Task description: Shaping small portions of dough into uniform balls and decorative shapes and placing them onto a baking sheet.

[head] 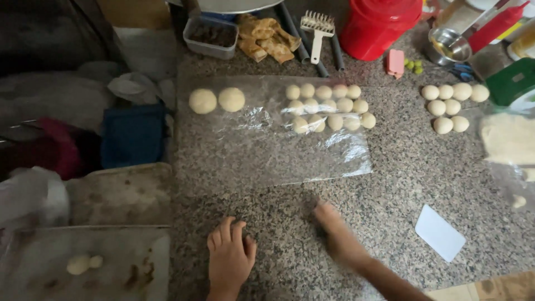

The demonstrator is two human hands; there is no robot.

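Left hand [230, 259] lay flat on the speckled stone bench [390, 178], fingers [225, 229] spread and open, gripping nothing. Right hand [334, 231] was motion-blurred, just off the near edge of the clear plastic sheet [267, 150]; couldn't tell if its fingers were open or closed, nothing visibly in it.

Plastic sheet was spread on the bench, probably so dough wouldn't stick. On it: two larger dough balls [216, 100] at the far left, well apart from a tight cluster of small dough balls [329, 107] in three rows. Looked sorted by size. A second group of small balls [451, 103] sat directly on the bench further right.

White plastic scraper [439, 232] lay flat to the right of the right hand, within reach. Metal tray [83, 262] at lower left held a small dough lump [83, 263].

Containers at the far edge: red tub [379, 25], clear rectangular box with dark contents [210, 36], green item [511, 82] at right. No readable labels.
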